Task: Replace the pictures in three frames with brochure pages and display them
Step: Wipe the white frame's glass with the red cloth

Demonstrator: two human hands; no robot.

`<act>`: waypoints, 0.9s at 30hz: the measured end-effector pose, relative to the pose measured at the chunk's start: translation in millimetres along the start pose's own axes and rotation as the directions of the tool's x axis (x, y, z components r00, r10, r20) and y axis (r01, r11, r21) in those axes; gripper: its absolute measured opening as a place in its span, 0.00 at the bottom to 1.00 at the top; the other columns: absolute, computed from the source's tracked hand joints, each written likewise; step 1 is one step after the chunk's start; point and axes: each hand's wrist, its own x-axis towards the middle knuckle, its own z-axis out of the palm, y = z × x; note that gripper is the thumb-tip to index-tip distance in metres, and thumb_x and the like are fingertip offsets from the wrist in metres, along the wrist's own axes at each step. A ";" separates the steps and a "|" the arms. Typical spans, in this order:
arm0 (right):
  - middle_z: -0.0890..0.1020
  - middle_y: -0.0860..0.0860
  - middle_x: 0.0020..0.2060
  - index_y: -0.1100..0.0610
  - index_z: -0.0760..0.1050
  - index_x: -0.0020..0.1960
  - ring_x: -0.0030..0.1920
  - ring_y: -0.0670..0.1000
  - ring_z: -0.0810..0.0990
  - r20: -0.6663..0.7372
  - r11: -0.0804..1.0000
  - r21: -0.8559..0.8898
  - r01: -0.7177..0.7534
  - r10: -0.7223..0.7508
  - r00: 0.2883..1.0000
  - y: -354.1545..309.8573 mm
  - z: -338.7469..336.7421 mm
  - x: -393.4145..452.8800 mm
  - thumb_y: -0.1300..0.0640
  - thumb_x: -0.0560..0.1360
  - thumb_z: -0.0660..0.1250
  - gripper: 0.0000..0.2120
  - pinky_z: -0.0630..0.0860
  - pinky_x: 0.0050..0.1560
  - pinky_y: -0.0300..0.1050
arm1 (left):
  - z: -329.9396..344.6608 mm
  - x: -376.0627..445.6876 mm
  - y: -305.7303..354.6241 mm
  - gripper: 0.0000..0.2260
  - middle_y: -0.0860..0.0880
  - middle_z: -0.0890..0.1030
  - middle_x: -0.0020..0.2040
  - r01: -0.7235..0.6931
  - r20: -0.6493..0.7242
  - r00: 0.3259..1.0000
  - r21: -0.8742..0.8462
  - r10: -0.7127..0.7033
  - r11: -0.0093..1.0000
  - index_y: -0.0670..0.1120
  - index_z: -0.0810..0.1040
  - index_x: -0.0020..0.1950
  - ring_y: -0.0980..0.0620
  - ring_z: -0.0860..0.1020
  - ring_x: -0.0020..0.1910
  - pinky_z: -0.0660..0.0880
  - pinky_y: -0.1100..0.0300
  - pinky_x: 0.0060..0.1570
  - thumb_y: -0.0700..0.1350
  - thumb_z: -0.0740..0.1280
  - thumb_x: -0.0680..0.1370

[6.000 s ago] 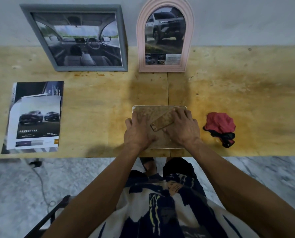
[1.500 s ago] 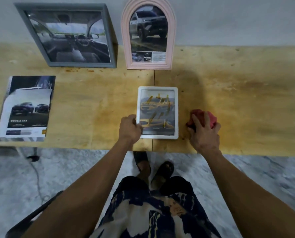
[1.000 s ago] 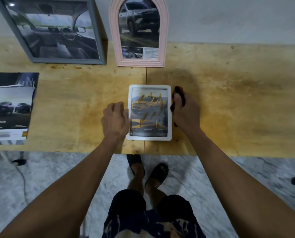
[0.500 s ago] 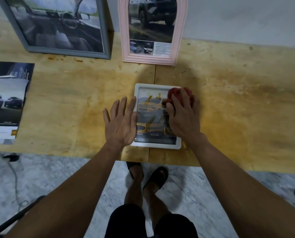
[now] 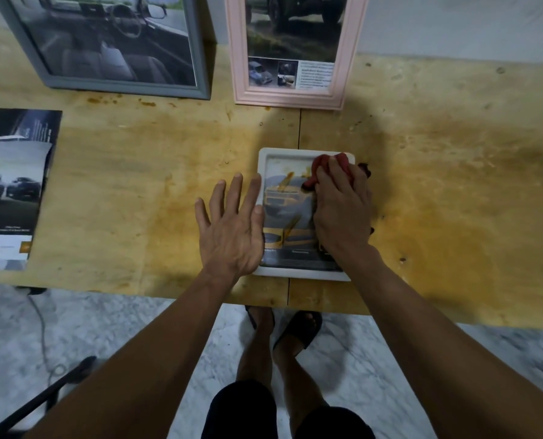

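Left hand (image 5: 232, 229) flat beside white frame (image 5: 295, 272) — right hand (image 5: 343, 213) presses red cloth (image 5: 330, 161).

We noted the white frame (image 5: 305, 272) flat on the table, face up, near the front edge. It held a page showing a yellow car, with yellow-brown streaks across the glass. Its upper right part was covered by a hand and a cloth.

We noted the grey frame (image 5: 124, 85) upright at the back left, against the wall, holding a picture of a car interior.

We noted the pink frame (image 5: 287, 98) upright just right of the grey one, holding a page with a dark car on grass, small photos and a text block below.

We noted the brochure (image 5: 10, 191) flat at the left edge, showing two dark cars.
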 end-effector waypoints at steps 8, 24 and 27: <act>0.69 0.54 0.74 0.58 0.68 0.74 0.74 0.59 0.62 0.110 0.989 0.098 0.115 -0.126 0.986 -42.6 -4.9 10.8 0.59 0.80 0.61 0.22 0.57 0.73 0.52 | -1.3 1.0 0.0 0.23 0.54 0.49 0.82 0.011 0.019 1.000 0.006 -0.011 1.000 0.60 0.44 0.81 0.47 0.45 0.81 0.45 0.37 0.76 0.56 0.40 0.85; 0.79 0.49 0.64 0.55 0.80 0.60 0.69 0.56 0.71 0.159 0.927 0.237 0.289 -0.331 0.930 -50.6 -13.7 -73.7 0.60 0.77 0.63 0.13 0.71 0.64 0.55 | -3.8 0.5 -0.8 0.23 0.55 0.47 0.82 0.010 0.041 0.999 -0.063 -0.007 0.998 0.61 0.44 0.81 0.50 0.41 0.81 0.40 0.38 0.76 0.59 0.37 0.84; 0.80 0.45 0.62 0.52 0.81 0.56 0.64 0.53 0.72 0.140 0.916 0.249 0.315 -0.355 0.924 -43.9 -27.7 -83.5 0.55 0.79 0.63 0.10 0.71 0.61 0.53 | -3.2 0.6 -0.8 0.24 0.55 0.47 0.82 0.010 0.030 1.000 -0.068 -0.008 0.998 0.62 0.45 0.81 0.50 0.42 0.81 0.41 0.38 0.76 0.61 0.37 0.84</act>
